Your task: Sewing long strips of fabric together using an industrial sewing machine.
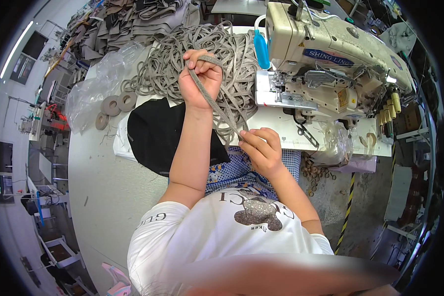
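Note:
A length of flat grey fabric strip runs taut between my two hands. My left hand, raised over the heap, is closed with the strip looped across its fingers. Lower and to the right, near the table's front edge, my right hand pinches the strip between thumb and fingertips. Behind them lies a big tangled pile of the same grey strip. Black cloth is spread under my left forearm, and a blue checked cloth covers my lap.
An overlock sewing machine stands right of the pile, with thread cones at its side. Several grey tape rolls and a clear plastic bag sit at the left. Grey fabric pieces are stacked behind.

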The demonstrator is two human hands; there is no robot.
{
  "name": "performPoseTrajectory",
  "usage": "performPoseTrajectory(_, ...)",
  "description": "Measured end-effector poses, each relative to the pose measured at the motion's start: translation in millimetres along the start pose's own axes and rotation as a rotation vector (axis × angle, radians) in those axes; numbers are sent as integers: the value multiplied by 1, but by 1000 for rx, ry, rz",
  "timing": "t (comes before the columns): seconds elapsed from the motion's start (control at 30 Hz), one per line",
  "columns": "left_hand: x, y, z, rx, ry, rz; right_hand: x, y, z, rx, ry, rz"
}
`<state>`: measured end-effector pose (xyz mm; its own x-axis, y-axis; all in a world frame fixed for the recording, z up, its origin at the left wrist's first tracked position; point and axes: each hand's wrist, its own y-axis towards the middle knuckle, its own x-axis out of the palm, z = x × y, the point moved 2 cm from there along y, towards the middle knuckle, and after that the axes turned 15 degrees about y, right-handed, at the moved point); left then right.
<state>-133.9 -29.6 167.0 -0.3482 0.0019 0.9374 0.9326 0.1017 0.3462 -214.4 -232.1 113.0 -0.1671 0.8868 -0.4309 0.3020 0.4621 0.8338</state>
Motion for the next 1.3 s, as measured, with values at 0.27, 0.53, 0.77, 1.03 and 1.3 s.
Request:
performPoseTrajectory(0.27, -6, 0, 5, -15, 89, 23, -4, -2, 6, 18, -17, 26)
performPoseTrajectory(0.53, -18, -16, 38, -255, 1763, 454, -8, -27, 37, 416, -134, 50)
performPoseTrajectory(0.77, -3, -39, 39, -498, 1791, 436, -22, -30, 52, 586, -206, 33)
performPoseTrajectory(1.03, 39, -50, 37, -606, 1783, 329, -34, -32, 51, 838, -243, -319)
performPoseTrajectory(1.3, 27, -53, -46, -460, 1269, 62, -14, 24, 15, 631, 494, 285)
